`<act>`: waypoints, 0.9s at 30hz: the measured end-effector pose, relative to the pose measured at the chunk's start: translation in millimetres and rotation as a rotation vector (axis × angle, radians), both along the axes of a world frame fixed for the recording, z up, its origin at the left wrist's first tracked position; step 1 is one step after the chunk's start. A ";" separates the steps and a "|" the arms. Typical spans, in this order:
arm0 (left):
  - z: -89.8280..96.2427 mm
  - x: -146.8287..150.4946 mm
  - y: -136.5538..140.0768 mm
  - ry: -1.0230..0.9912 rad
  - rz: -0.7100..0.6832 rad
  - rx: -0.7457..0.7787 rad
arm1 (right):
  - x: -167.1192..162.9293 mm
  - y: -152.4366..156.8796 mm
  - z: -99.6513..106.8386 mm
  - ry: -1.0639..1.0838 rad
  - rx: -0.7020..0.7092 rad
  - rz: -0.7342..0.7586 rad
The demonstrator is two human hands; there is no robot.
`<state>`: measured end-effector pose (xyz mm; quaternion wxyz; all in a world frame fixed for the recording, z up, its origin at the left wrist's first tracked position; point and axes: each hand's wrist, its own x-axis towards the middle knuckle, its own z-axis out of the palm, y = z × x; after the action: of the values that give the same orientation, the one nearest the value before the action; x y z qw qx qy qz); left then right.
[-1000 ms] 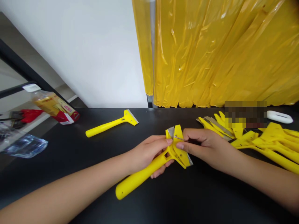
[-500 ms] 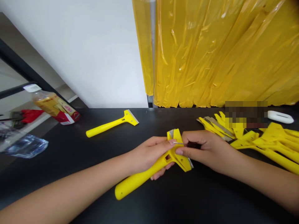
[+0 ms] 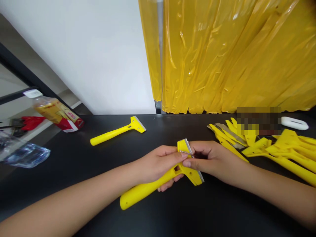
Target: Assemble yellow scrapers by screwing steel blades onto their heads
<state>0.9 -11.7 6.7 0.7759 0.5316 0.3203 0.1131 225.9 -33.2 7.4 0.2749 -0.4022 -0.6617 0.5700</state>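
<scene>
My left hand (image 3: 158,166) is closed around the neck of a yellow scraper (image 3: 143,194), its thumb lying on the scraper's head. Along the head's right edge runs a thin metal blade (image 3: 187,144), partly covered by my right fingers. My right hand (image 3: 209,156) is pinched at the head, thumb and fingertips against it. Out of this pinch comes a thin metal shaft (image 3: 185,152), pointing at my left thumb; it looks like a small screwdriver with most of its dark handle hidden in my palm.
A second yellow scraper (image 3: 116,132) with a blade lies on the black table (image 3: 222,210). Several yellow scraper parts (image 3: 283,148) are piled at the right, near a white object (image 3: 295,123). Bottles (image 3: 59,113) lie at the left. Yellow plastic sheeting (image 3: 222,59) stands behind.
The blade, slanted across the scraper's head before, now lies along its edge. The head has tilted slightly, and my right fingers have shifted a little left and down with it.
</scene>
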 end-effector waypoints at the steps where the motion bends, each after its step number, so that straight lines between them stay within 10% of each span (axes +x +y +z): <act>1: -0.2 0.0 0.4 -0.012 0.004 0.001 | 0.7 0.0 0.4 -0.009 0.008 -0.016; 27: -3.7 -1.5 2.3 -0.099 0.154 0.135 | 11.9 6.5 -5.7 0.040 0.043 -0.103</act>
<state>-0.6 -9.4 3.0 0.7422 0.5503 0.3133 0.2197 237.8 -26.6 1.6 0.3256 -0.4185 -0.6465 0.5485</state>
